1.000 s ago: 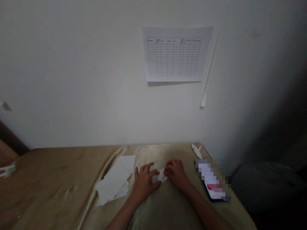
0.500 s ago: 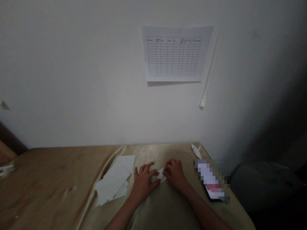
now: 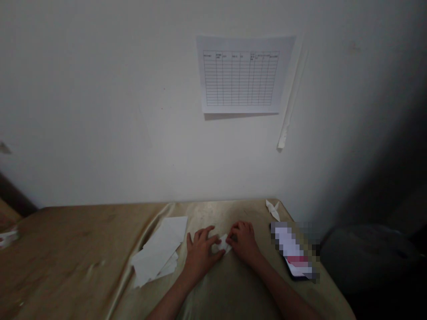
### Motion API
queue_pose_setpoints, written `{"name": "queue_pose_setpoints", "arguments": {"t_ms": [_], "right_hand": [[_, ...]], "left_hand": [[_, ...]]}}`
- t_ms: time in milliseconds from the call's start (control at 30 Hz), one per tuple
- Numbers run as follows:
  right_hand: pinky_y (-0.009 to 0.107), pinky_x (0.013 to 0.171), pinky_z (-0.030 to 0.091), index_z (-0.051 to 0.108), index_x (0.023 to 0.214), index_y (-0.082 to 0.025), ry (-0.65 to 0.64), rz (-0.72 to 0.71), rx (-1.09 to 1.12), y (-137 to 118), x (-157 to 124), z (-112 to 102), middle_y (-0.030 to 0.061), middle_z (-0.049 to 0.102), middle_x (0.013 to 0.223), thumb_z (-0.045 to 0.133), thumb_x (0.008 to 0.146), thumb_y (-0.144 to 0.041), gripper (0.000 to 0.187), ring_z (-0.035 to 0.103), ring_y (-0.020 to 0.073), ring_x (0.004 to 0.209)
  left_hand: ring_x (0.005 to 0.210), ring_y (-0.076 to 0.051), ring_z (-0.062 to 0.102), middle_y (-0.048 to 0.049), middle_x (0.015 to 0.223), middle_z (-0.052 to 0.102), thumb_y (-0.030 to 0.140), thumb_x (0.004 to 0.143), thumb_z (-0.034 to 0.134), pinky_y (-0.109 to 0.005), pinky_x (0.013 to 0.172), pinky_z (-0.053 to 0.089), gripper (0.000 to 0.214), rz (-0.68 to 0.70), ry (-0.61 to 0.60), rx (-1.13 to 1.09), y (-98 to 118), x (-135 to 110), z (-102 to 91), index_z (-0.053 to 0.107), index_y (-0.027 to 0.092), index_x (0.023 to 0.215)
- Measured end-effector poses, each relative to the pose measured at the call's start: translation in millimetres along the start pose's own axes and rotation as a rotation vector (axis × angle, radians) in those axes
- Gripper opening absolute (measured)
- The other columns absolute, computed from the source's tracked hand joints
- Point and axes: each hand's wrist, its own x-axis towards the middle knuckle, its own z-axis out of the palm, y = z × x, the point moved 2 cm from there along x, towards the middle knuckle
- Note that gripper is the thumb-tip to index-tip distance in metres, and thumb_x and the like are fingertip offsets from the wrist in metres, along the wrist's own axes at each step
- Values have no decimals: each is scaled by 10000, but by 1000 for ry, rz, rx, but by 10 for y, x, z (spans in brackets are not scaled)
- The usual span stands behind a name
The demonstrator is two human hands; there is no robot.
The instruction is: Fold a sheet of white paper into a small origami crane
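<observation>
A small folded white paper (image 3: 223, 244) lies on the tan-covered table (image 3: 83, 249) between my two hands. My left hand (image 3: 200, 252) lies over its left side, fingers spread and pressing down on it. My right hand (image 3: 243, 240) is curled, its fingertips pinched on the paper's right edge. Most of the paper is hidden under my fingers.
A loose stack of white sheets (image 3: 160, 251) lies left of my left hand. A phone (image 3: 293, 253) rests near the table's right edge, with a small folded paper figure (image 3: 273, 209) behind it. A printed grid sheet (image 3: 242, 75) hangs on the wall. A dark round object (image 3: 370, 258) sits right of the table.
My hands have stayed on the small paper, with only slight shifts of the fingers. The view has drifted a little.
</observation>
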Motion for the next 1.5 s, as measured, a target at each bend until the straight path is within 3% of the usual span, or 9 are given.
{"name": "queue_pose_setpoints", "arguments": {"t_ms": [333,533,700,1233,1500], "right_hand": [[474,1071,276,726,848,-253,7,15,-74,-77,-16,9,74,647,1109,700,849,-302,55,512,286,1154],[491,1126,207,730,873,-273,26,11,5,-16,-44,13,45,645,1158,682,876,-273,49,506,259,1194],[462,1102,251,743,895,-280,6,-23,29,53,-33,-8,42,655,1145,683,874,-263,66,522,247,1175],[513,1119,220,702,903,-256,17,-21,-62,-20,-35,-3,64,645,1162,646,881,-298,73,517,273,1165],[514,1139,193,677,936,-251,28,-15,-68,-30,-75,8,61,638,1176,617,905,-292,78,508,271,1195]], "left_hand": [[1339,-354,434,12,1475,531,388,745,779,-749,1123,118,280,7,13,17,-10,11,32,718,368,1017],[1337,-363,427,2,1480,529,391,755,772,-751,1123,111,277,17,38,53,32,-21,39,722,360,1025],[1334,-364,429,0,1477,530,396,764,762,-771,1109,108,294,-1,21,56,53,-33,40,715,365,1052],[1341,-358,429,0,1475,535,362,755,764,-771,1112,117,279,-2,38,43,59,-26,55,706,355,1028],[1356,-338,422,24,1498,503,270,784,750,-756,1127,95,348,69,28,40,89,-31,35,713,449,1080]]}}
